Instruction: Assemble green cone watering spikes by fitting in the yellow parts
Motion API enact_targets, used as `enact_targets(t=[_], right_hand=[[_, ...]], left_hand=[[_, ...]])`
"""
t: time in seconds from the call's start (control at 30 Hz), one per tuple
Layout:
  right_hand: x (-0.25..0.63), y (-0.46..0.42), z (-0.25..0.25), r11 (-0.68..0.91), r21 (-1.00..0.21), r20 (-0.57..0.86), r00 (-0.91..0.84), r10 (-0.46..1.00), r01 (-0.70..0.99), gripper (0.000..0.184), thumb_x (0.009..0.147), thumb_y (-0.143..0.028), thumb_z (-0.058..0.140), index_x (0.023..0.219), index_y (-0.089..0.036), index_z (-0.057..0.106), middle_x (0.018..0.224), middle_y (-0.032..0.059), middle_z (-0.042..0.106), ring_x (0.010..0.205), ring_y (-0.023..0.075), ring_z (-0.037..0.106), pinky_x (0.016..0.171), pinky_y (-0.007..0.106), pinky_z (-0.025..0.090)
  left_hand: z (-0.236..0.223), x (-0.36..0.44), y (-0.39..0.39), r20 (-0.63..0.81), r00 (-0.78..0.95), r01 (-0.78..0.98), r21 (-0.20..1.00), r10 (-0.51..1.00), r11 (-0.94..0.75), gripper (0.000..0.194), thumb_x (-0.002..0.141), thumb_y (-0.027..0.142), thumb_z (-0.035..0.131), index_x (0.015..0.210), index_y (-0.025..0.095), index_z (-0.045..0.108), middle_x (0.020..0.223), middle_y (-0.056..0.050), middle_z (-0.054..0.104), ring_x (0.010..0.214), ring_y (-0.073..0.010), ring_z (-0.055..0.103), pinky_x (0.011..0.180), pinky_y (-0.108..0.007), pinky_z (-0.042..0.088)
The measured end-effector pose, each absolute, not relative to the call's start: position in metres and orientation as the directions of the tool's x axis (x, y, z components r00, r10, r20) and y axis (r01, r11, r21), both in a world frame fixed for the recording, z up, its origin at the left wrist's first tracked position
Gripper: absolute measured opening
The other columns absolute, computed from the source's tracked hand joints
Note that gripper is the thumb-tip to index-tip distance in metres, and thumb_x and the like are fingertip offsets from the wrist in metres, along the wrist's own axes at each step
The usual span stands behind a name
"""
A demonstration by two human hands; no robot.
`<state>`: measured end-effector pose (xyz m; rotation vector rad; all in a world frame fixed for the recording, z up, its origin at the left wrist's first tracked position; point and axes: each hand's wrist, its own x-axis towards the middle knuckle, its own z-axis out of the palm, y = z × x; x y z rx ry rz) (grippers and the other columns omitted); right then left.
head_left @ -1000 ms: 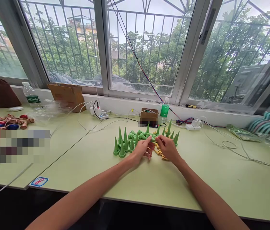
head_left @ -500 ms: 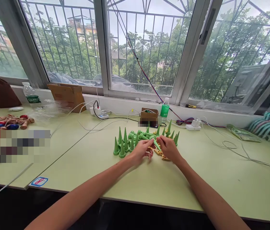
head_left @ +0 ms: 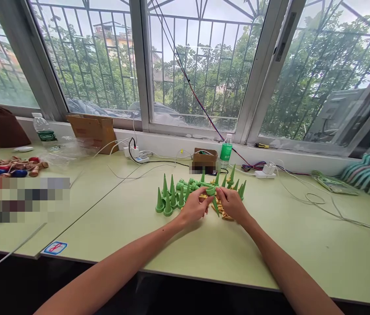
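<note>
My left hand grips a green plastic cone spike near its wide end. The hollow round opening faces up toward me, and the tip points down toward the table. Beside the rim, my right hand has thumb and fingers pinched together; what they hold is hidden or too small to name. Several green cones stand upright on their caps to the left of my hands. Behind my hands lies a heap of green ribbed parts. Small yellow pieces are scattered under and beside my right hand.
More upright cones stand behind my right hand. At the back are a small cardboard box, a green-labelled bottle and power strips with cables. Wooden toys lie on the left; hangers are at the right.
The green cone has turned in my left hand, so its opening now shows and its tip points more steeply down. My right fingers have shifted slightly at its rim.
</note>
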<state>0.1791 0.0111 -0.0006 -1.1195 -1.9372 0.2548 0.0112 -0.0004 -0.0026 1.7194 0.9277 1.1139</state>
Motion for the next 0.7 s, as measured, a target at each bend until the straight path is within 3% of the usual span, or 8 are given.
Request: enact_targets(t=[0.13, 0.37, 0.53, 0.7], right_hand=[[0.1791, 0.0121, -0.0014, 0.578, -0.544, 0.582, -0.223, 0.782, 0.608, 0.043, 0.098, -0.044, 0.031, 0.061, -0.022, 0.031, 0.051, -0.0042, 0.036, 0.048, 0.0117, 0.032, 0.049, 0.026, 0.025], [0.1785, 0.0114, -0.0007, 0.586, -0.532, 0.591, -0.228, 0.774, 0.612, 0.043, 0.098, -0.042, 0.031, 0.061, -0.021, 0.032, 0.052, -0.0033, 0.037, 0.049, 0.0117, 0.034, 0.051, 0.026, 0.024], [0.1787, 0.0115, -0.0007, 0.569, -0.560, 0.573, -0.214, 0.791, 0.602, 0.043, 0.099, -0.043, 0.030, 0.062, -0.020, 0.033, 0.054, -0.0034, 0.037, 0.050, 0.0112, 0.033, 0.051, 0.026, 0.025], [0.1781, 0.0122, -0.0009, 0.572, -0.559, 0.578, -0.212, 0.788, 0.601, 0.043, 0.098, -0.043, 0.031, 0.062, -0.020, 0.034, 0.054, -0.0033, 0.037, 0.050, 0.0113, 0.034, 0.051, 0.026, 0.026]], left_hand=[[-0.0038, 0.0122, -0.0008, 0.364, 0.293, 0.172, 0.889, 0.884, -0.424, 0.037, 0.085, 0.044, 0.058, 0.112, 0.019, 0.057, 0.060, 0.002, 0.056, 0.045, -0.0120, 0.049, 0.045, -0.024, 0.039], [-0.0044, 0.0118, 0.0002, 0.527, 0.263, 0.287, 0.757, 0.808, -0.587, 0.026, 0.088, 0.032, 0.055, 0.110, 0.022, 0.063, 0.092, -0.004, 0.064, 0.059, -0.0113, 0.054, 0.057, -0.025, 0.045], [-0.0070, 0.0107, 0.0028, 0.605, 0.267, 0.343, 0.668, 0.750, -0.661, 0.025, 0.088, 0.029, 0.055, 0.111, 0.021, 0.062, 0.096, -0.005, 0.062, 0.062, -0.0113, 0.054, 0.060, -0.025, 0.047], [-0.0071, 0.0111, 0.0034, 0.611, 0.268, 0.353, 0.657, 0.744, -0.666, 0.026, 0.089, 0.029, 0.055, 0.113, 0.022, 0.061, 0.099, -0.005, 0.061, 0.062, -0.0106, 0.055, 0.060, -0.026, 0.049]])
